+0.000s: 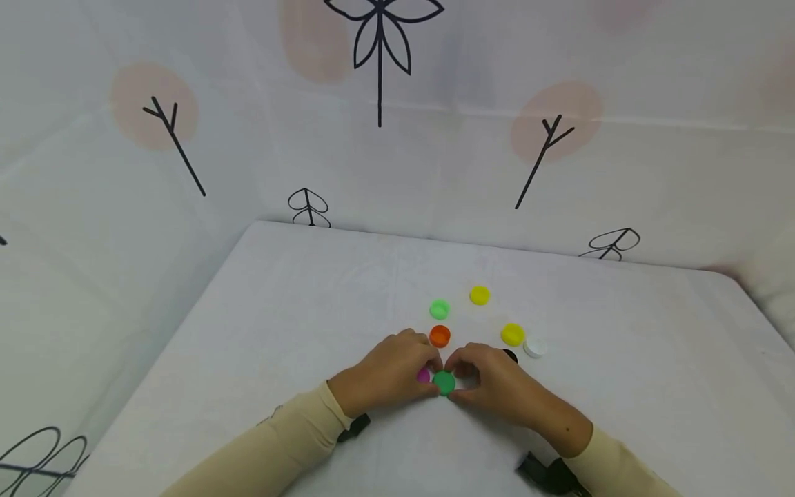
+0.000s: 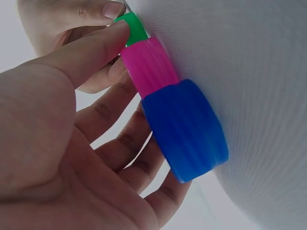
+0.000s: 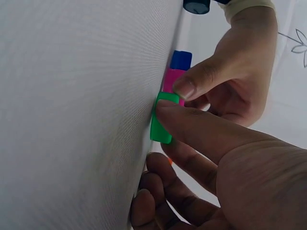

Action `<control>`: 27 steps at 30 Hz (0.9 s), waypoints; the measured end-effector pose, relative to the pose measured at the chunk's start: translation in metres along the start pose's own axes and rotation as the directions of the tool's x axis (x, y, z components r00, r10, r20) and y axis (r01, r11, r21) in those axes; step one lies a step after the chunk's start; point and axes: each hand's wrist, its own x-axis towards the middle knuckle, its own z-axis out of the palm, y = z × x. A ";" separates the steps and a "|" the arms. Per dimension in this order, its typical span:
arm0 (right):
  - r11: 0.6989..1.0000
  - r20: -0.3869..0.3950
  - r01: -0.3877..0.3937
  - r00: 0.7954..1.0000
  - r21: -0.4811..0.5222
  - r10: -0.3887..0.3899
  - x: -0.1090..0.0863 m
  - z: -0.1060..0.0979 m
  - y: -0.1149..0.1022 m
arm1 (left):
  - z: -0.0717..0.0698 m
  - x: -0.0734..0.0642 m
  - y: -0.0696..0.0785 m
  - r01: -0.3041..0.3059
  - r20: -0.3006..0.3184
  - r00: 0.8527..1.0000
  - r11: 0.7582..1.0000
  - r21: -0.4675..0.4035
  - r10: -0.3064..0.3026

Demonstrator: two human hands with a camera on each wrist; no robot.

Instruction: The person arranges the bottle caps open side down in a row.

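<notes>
A green bottle cap (image 1: 444,383) lies flat on the white table between my two hands. My right hand (image 1: 506,386) pinches it with thumb and index finger, its other fingers curled near the tabletop. From the other side my left hand (image 1: 394,369) also pinches the green cap, its thumb tip at the near edge. A magenta cap (image 2: 151,67) sits right beside the green one, under the left hand's arch. Beyond it in the same row is a blue cap (image 2: 184,129), hidden by the left hand in the head view.
Past the hands lie an orange cap (image 1: 439,336), a light green cap (image 1: 439,309), a yellow cap (image 1: 480,295) and a second yellow cap (image 1: 513,335). A white cap (image 1: 535,347) and a partly covered black cap (image 1: 511,355) are by the right hand. Patterned cloth (image 1: 435,172) hangs behind the table.
</notes>
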 end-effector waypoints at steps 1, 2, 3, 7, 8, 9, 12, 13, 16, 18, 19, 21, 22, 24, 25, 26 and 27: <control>1.000 0.000 -0.001 1.000 -0.003 0.001 0.000 0.000 0.000 | 0.000 0.000 0.000 0.000 0.000 1.000 1.000 -0.001 0.000; 1.000 0.001 0.000 1.000 -0.005 0.000 0.000 -0.001 0.000 | -0.001 0.000 0.000 0.002 0.002 1.000 1.000 -0.004 -0.002; 1.000 0.003 0.002 1.000 -0.007 -0.002 0.000 -0.001 0.000 | -0.001 0.000 0.001 0.003 0.003 1.000 1.000 -0.008 -0.003; 1.000 0.007 0.012 1.000 -0.011 -0.012 -0.001 -0.002 -0.001 | -0.003 -0.001 0.002 0.012 0.006 1.000 1.000 -0.013 -0.012; 1.000 0.007 0.013 1.000 -0.010 -0.013 -0.001 -0.003 -0.001 | -0.003 -0.001 0.002 0.011 0.004 1.000 1.000 -0.012 -0.011; 1.000 0.005 0.012 1.000 -0.010 -0.012 -0.001 -0.003 -0.001 | -0.004 -0.001 0.002 0.009 0.002 1.000 1.000 -0.009 -0.009; 1.000 0.001 0.004 1.000 0.001 -0.004 -0.001 -0.005 -0.002 | -0.006 0.000 0.003 -0.002 -0.001 1.000 1.000 -0.007 0.002; 1.000 0.002 0.008 1.000 0.004 -0.008 -0.001 -0.005 -0.002 | -0.007 0.000 0.003 -0.004 0.002 1.000 1.000 -0.016 0.004; 1.000 0.006 0.014 1.000 0.013 -0.015 -0.003 -0.007 -0.003 | -0.010 -0.001 0.001 0.005 0.020 1.000 0.999 -0.046 -0.004; 1.000 -0.003 0.014 1.000 0.014 -0.014 -0.004 -0.009 -0.005 | -0.014 -0.001 0.000 0.030 0.026 0.999 0.997 -0.075 -0.028; 1.000 -0.015 0.010 1.000 0.010 -0.010 -0.004 -0.010 -0.006 | -0.017 -0.001 -0.001 0.047 0.026 0.999 0.995 -0.089 -0.045; 1.000 -0.058 -0.016 0.998 -0.013 0.015 -0.003 -0.012 -0.009 | -0.022 0.000 -0.002 0.088 0.016 0.996 0.990 -0.114 -0.087; 0.999 -0.086 -0.024 0.996 -0.023 0.022 -0.002 -0.014 -0.010 | -0.024 0.000 -0.002 0.110 0.008 0.994 0.986 -0.124 -0.110; 0.998 -0.138 -0.047 0.990 -0.048 0.040 0.001 -0.016 -0.012 | -0.028 0.002 -0.004 0.162 0.003 0.987 0.977 -0.140 -0.163; 0.997 -0.159 -0.059 0.986 -0.059 0.049 0.003 -0.017 -0.012 | -0.029 0.003 -0.004 0.187 0.004 0.982 0.972 -0.145 -0.189; 0.995 -0.174 -0.072 0.983 -0.070 0.059 0.006 -0.017 -0.011 | -0.030 0.004 -0.005 0.212 0.009 0.977 0.966 -0.151 -0.213; 0.993 -0.185 -0.086 0.980 -0.081 0.069 0.009 -0.018 -0.012 | -0.031 0.006 -0.006 0.234 0.014 0.972 0.960 -0.154 -0.235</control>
